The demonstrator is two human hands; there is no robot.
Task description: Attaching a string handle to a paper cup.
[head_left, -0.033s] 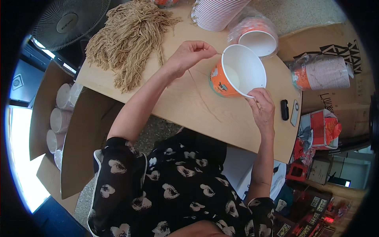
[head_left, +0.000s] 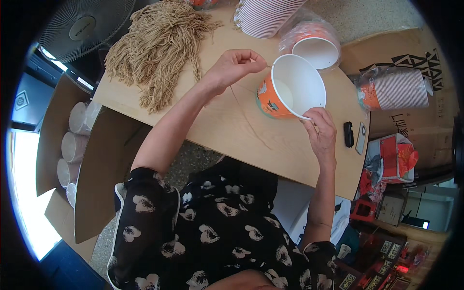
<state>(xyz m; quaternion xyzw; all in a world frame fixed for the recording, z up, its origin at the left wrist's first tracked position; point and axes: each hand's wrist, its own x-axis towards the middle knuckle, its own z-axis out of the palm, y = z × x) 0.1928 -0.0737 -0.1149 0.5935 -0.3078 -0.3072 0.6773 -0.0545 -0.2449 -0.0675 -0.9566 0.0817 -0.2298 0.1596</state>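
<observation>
An orange paper bucket [head_left: 276, 104] with a white inside stands tilted on the wooden table, its mouth turned toward the right. My right hand [head_left: 321, 129] grips its white rim at the near right side, thumb and fingers closed on the edge. At the far left of the rim, my left hand [head_left: 236, 68] is closed in a pinch. A short bit of tan cord shows between its fingertips and a hole in the rim. A thin brown strand [head_left: 249, 123] trails over the table below that hand. Left of it lies a large heap of tan cords [head_left: 159, 50].
Stacked paper buckets [head_left: 268, 17] stand at the table's far side beside bagged buckets [head_left: 316, 48]. A black object [head_left: 348, 134] lies near the right edge. An open carton [head_left: 108, 164] with wrapped stacks is at the left, below a fan [head_left: 82, 28]. Another bagged stack [head_left: 398, 89] lies right.
My left fingertips have shifted very slightly toward the bucket rim. Otherwise the two frames match.
</observation>
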